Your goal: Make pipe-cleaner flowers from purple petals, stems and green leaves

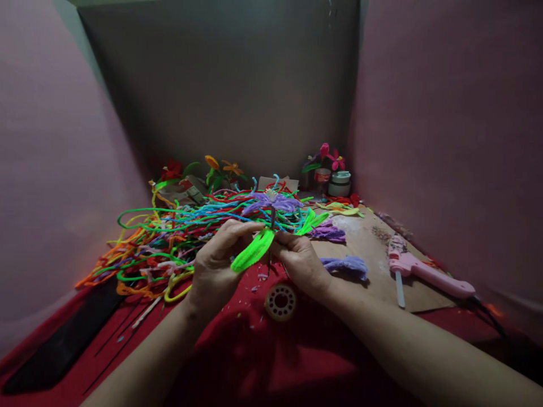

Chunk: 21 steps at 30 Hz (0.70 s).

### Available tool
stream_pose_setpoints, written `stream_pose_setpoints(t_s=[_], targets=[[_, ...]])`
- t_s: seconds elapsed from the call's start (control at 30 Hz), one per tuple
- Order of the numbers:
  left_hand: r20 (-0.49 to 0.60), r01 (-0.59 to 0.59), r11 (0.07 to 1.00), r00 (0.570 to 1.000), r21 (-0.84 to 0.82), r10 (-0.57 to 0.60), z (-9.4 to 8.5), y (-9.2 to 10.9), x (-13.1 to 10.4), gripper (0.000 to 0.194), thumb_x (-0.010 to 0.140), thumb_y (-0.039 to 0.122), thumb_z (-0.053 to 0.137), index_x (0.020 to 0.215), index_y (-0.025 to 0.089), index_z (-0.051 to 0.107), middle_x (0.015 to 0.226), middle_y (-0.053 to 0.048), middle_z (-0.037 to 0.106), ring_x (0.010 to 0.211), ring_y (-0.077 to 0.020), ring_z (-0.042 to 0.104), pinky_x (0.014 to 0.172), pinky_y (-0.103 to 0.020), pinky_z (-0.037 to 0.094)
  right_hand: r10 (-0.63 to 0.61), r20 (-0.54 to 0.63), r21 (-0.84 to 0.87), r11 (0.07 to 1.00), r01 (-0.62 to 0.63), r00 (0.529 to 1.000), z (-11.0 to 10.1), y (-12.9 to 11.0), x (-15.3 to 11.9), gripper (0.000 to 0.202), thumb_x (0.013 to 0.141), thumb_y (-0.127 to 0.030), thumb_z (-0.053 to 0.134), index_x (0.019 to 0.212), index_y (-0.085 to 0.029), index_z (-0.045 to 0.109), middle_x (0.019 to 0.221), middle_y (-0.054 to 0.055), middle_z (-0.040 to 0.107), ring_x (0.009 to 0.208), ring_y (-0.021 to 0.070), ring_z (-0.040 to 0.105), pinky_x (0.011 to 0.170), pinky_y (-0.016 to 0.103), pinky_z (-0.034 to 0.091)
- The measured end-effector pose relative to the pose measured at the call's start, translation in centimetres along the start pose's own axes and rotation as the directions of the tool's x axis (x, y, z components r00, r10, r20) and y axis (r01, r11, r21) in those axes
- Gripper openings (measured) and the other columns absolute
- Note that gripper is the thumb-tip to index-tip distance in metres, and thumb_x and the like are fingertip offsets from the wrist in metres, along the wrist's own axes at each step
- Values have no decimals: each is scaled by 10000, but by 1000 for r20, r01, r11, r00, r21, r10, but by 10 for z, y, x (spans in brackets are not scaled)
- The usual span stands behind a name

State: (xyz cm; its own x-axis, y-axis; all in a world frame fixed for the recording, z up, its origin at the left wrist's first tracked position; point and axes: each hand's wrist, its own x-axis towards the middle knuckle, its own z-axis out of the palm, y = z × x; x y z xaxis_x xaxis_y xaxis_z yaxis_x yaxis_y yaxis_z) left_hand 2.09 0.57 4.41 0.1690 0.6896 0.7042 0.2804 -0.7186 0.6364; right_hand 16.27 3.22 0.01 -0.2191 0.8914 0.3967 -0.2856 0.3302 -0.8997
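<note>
A purple pipe-cleaner flower [288, 202] with a pale centre stands upright on a dark stem [272, 217] in front of me. My left hand [223, 257] is closed, its thumb and fingertips pinching beside the stem, where a bright green fuzzy leaf [252, 252] slants down over the fingers. From the other side, my right hand [299, 263] is closed around the stem just below the flower. A second green leaf [311, 222] rises behind the right hand. The fingertips partly hide where the leaves meet the stem.
Tangled coloured pipe cleaners [169, 249] heap at the left and back. A tape roll [268, 308] lies on the red cloth [237, 367]. At right, a pink glue gun [436, 277] rests on a board [373, 282] beside purple bundles [350, 267]. Jars [339, 185] stand behind; a black object [63, 345] lies left.
</note>
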Motion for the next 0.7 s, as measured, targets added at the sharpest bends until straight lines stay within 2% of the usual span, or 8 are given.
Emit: stream_pose_setpoints(t_s=[0.07,0.13,0.33,0.57,0.7], targets=[[-17,-175,964,983,202,182,0,6,-1,343,697,150,682,1028,232,649,906,-18,622,811,-123,595,707,-217,486,6,0,-21,1000,-6,1000,-1,0,0,155,776,-268,558,762,-166,674,626,-16,555,600,110,457,610,247,385],[-1,-271,903,958,333,288,-1,8,-1,353,710,116,665,1041,235,645,853,-3,616,755,-99,593,670,-191,481,11,7,-49,999,-11,1000,-1,0,0,166,783,-264,547,710,-161,654,609,-14,552,604,113,470,625,251,399],[194,-390,841,920,376,340,-9,7,1,270,744,67,606,970,207,654,842,-19,638,736,-100,605,638,-182,486,6,10,-25,1000,-6,1000,1,0,0,143,756,-252,562,667,-168,637,603,-15,563,611,120,498,655,258,422],[194,-455,730,888,509,418,-19,2,-2,333,735,89,609,1015,267,625,875,-9,673,757,-138,624,690,-244,503,80,-1,-40,996,-80,997,6,-10,-3,164,747,-272,577,646,-158,638,575,-18,571,559,97,479,613,244,416],[235,-558,653,822,512,519,-23,1,5,379,701,39,624,1019,246,612,833,-8,675,729,-129,619,672,-233,497,115,0,-41,992,-115,993,7,-14,-3,140,755,-248,566,687,-151,641,557,-25,576,525,80,464,606,231,411]])
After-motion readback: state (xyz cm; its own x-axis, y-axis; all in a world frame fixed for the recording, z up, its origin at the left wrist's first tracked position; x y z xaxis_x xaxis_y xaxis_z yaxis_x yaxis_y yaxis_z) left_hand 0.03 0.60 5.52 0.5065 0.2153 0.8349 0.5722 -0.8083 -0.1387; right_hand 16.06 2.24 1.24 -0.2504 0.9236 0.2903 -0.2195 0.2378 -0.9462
